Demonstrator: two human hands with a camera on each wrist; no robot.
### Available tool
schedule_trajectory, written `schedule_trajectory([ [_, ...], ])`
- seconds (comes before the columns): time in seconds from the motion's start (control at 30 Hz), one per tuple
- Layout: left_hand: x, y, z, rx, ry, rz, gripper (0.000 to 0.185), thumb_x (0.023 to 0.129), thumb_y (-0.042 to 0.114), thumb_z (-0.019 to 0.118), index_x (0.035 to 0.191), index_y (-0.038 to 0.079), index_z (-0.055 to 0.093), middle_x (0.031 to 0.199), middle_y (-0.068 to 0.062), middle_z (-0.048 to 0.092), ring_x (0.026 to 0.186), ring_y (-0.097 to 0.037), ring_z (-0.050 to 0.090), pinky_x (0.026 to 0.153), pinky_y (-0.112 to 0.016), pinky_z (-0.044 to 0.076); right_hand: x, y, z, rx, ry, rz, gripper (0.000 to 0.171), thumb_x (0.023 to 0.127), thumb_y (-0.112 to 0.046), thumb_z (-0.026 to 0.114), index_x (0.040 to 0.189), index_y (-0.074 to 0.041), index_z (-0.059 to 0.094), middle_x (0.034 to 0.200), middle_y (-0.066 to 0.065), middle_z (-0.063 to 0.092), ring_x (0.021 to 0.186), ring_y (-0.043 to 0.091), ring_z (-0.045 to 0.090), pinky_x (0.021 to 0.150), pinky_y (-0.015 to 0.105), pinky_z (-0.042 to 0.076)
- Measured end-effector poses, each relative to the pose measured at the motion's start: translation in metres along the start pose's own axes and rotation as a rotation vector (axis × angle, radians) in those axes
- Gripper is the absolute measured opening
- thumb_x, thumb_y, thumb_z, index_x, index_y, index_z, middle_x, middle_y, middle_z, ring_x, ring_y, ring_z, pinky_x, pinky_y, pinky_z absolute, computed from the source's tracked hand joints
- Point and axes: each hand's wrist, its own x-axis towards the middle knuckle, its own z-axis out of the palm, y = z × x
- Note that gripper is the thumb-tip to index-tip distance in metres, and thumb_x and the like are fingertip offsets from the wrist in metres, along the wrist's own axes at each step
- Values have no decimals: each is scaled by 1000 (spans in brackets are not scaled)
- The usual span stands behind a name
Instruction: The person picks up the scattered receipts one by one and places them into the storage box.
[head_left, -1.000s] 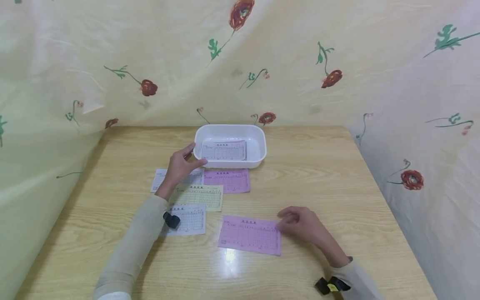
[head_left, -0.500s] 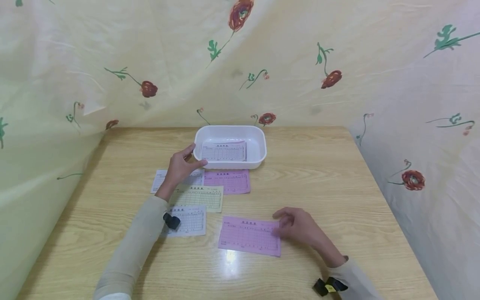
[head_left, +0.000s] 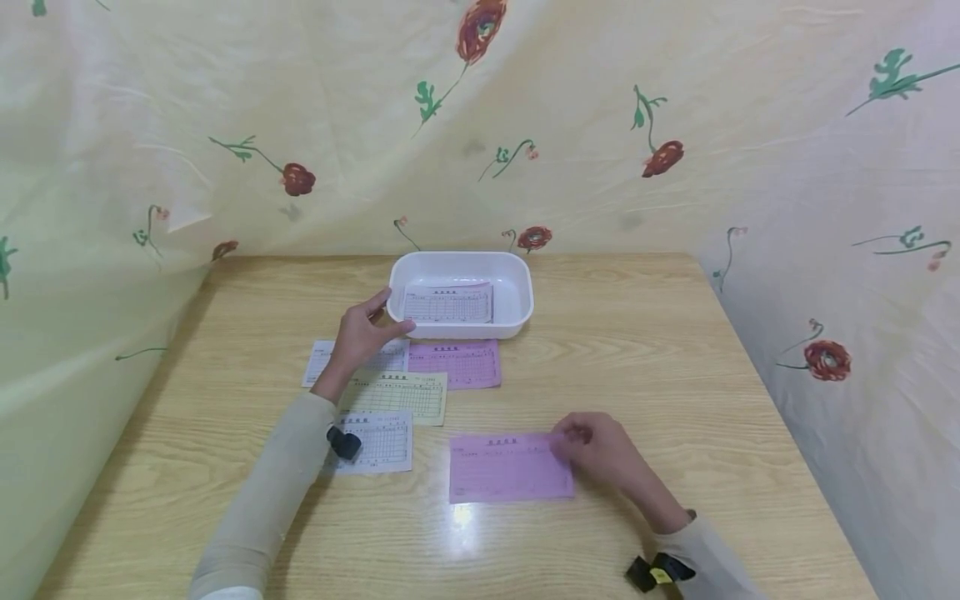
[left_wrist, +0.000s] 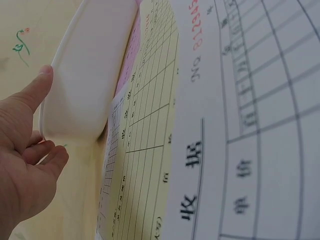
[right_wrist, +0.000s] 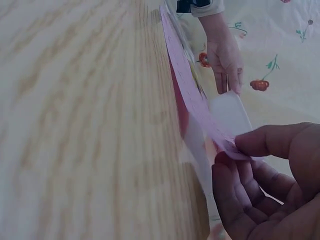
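Observation:
A pink receipt slip [head_left: 498,479] is pinched at its upper right corner between thumb and fingers of my right hand [head_left: 597,450]. In the right wrist view the slip [right_wrist: 192,97] slants up off the wooden table toward the fingertips. My left hand [head_left: 362,335] grips the left end of a white plastic tray [head_left: 517,323], thumb on the front rim and fingers at the side. In the left wrist view the thumb and fingers meet the edge of the tray [left_wrist: 82,85]. Inside the tray lies a small pile of receipt slips [head_left: 448,305], a white one on top.
In front of the tray lie another pink slip [head_left: 457,365], a yellow slip [head_left: 408,396] and two white slips, one nearer [head_left: 382,446] and one partly under the left forearm [head_left: 318,358]. Flower-patterned cloth [head_left: 600,100] surrounds the wooden table [head_left: 637,333].
My right hand has reached onto the pink slip and pinched its corner. The slip has lifted and shifted slightly right. My left hand and the tray have stayed in place.

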Motion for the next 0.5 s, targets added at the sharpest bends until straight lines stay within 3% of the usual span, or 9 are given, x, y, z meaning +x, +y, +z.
schedule_trajectory([
  [0.5, 0, 1, 1, 8, 5, -25, 88, 83, 35, 87, 154, 8, 44, 161, -5, 40, 149, -25, 39, 122, -38, 39, 3, -6, -10, 54, 114, 66, 17, 93, -21, 76, 105, -10, 75, 99, 4, 74, 85, 15, 66, 75, 30, 59],
])
